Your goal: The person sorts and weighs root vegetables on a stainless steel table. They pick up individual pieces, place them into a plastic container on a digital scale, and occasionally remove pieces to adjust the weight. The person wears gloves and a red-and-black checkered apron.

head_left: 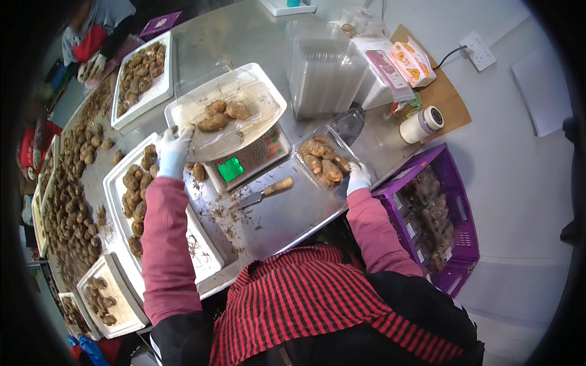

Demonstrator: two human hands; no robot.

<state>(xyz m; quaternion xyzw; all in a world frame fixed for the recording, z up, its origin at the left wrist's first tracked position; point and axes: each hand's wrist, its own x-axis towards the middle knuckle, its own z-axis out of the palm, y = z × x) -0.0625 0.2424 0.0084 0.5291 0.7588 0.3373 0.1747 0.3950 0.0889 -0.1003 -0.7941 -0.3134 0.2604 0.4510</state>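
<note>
My left hand (pixel 174 149), in a white glove, pinches the left rim of a clear plastic container (pixel 204 143). That container lies in a white tray (pixel 276 97) on a digital scale (pixel 253 160) with a lit green display. Several brown taro corms (pixel 213 123) sit inside it. My right hand (pixel 359 177), also gloved, grips the near right corner of a second clear plastic container (pixel 303 160), which is filled with taro corms (pixel 323 160) and rests on the metal table. Between my hands, a knife (pixel 268 190) with a wooden handle lies on the table.
A white foam tray (pixel 204 253) of taro stands under my left forearm, another (pixel 165 46) beyond it. Loose taro (pixel 70 213) heaps at the left. Stacked clear containers (pixel 323 73) and a white flask (pixel 421 125) stand far right. A purple crate (pixel 461 226) holds packed containers. A co-worker's gloved hands (pixel 91 67) show far left.
</note>
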